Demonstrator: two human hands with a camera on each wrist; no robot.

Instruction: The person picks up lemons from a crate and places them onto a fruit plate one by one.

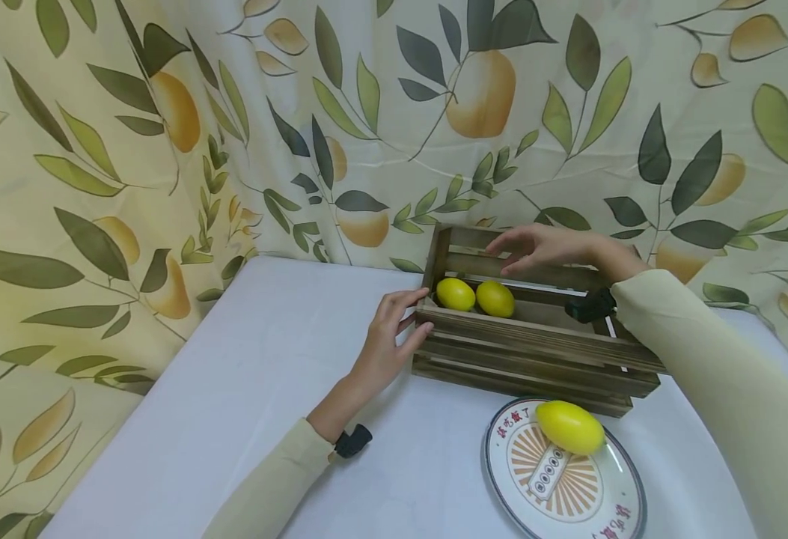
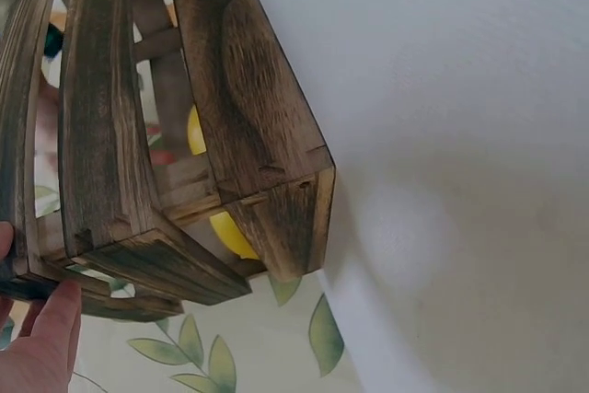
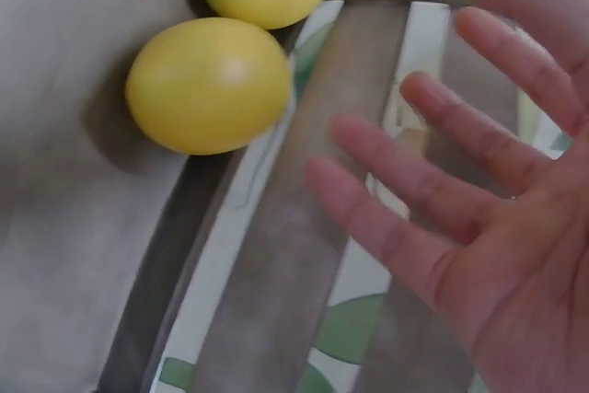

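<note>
Taking the slatted wooden crate (image 1: 535, 337) in the head view as the middle of the dial, the left hand (image 1: 387, 340) is at nine o'clock and grips the crate's near corner lightly, thumb against the front slats and fingers against the end slats. In the left wrist view a fingertip lies on the end slats, and bits of yellow show through the gaps.

The right hand (image 1: 548, 247) is at twelve o'clock, above the crate and in front of its back slats. Its fingers are spread apart, with nothing between them, and the right wrist view shows them near the fruit but not touching it.

Inside the crate, towards ten o'clock, two yellow lemons sit side by side: one lemon (image 1: 456, 294) by the end wall, the other lemon (image 1: 495, 299) just to its three o'clock. Whether they touch is hard to tell.

At six o'clock from the crate, a round dark-rimmed plate (image 1: 609, 509) with red characters and an orange sunburst rests on the white counter (image 1: 286, 359). A third lemon (image 1: 571, 427) lies on it, near the plate's own twelve o'clock.

Leaf-and-fruit printed fabric (image 1: 400, 97) hangs behind, from ten round to two o'clock.
</note>
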